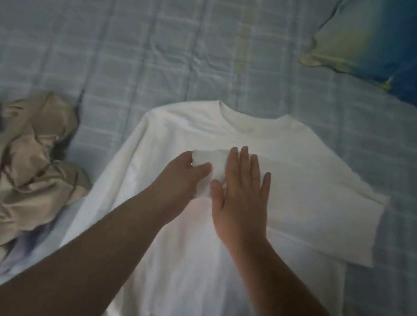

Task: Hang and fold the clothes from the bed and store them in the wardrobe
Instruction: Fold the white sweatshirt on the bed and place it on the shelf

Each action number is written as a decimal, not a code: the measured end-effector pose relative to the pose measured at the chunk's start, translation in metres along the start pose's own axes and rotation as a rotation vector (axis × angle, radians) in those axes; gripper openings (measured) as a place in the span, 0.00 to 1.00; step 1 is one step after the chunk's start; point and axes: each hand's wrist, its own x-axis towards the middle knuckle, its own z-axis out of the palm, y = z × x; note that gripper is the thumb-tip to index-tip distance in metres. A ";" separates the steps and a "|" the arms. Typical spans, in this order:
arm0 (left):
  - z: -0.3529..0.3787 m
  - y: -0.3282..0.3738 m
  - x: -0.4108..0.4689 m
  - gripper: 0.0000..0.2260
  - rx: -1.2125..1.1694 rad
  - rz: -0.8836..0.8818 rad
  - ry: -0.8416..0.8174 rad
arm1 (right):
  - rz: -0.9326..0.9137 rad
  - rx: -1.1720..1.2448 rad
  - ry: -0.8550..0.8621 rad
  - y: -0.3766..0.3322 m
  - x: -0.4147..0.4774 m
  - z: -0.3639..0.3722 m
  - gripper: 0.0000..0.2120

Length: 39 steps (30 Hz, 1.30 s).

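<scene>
A white T-shirt (293,189) lies flat on the bed, collar away from me. Its left sleeve is folded over onto the chest. My left hand (184,178) pinches the cuff end of that folded sleeve between thumb and fingers. Beside it, my right hand (241,200) rests flat on the chest with its fingers spread, pressing the cloth down. The shirt's right sleeve sticks out to the right. The hem is out of view below.
A crumpled heap of beige clothes (18,169) with some bluish fabric lies at the left. A blue and green pillow (404,50) is at the upper right. The pale blue checked bedsheet (169,25) covers the bed beyond the shirt.
</scene>
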 end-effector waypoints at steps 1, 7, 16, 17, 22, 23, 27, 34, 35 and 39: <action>-0.015 0.003 0.003 0.13 0.029 0.005 0.058 | -0.002 -0.004 -0.007 -0.014 0.005 0.009 0.29; -0.082 0.011 0.030 0.15 0.242 -0.009 0.324 | -0.024 -0.081 -0.064 -0.067 0.043 0.061 0.30; -0.126 -0.011 0.040 0.08 0.488 -0.077 0.504 | -0.126 -0.166 -0.069 -0.086 0.051 0.100 0.31; -0.128 -0.012 0.036 0.07 0.489 -0.080 0.529 | -0.138 -0.181 -0.066 -0.086 0.050 0.103 0.30; -0.132 -0.018 0.011 0.10 0.305 -0.114 0.540 | -0.132 -0.239 -0.091 -0.085 0.053 0.109 0.31; -0.134 -0.020 0.007 0.09 0.300 -0.124 0.533 | -0.132 -0.244 -0.100 -0.086 0.054 0.109 0.31; -0.146 -0.027 -0.013 0.08 0.366 -0.105 0.596 | -0.123 -0.237 -0.124 -0.089 0.052 0.100 0.31; -0.177 -0.056 -0.092 0.12 0.420 -0.084 0.736 | -0.413 -0.129 -0.070 -0.130 -0.009 0.087 0.30; -0.183 -0.066 -0.105 0.12 0.481 -0.089 0.769 | -0.463 -0.109 -0.079 -0.137 -0.022 0.093 0.30; -0.215 -0.116 -0.160 0.08 0.635 -0.124 0.757 | -0.568 -0.107 -0.176 -0.162 -0.075 0.119 0.29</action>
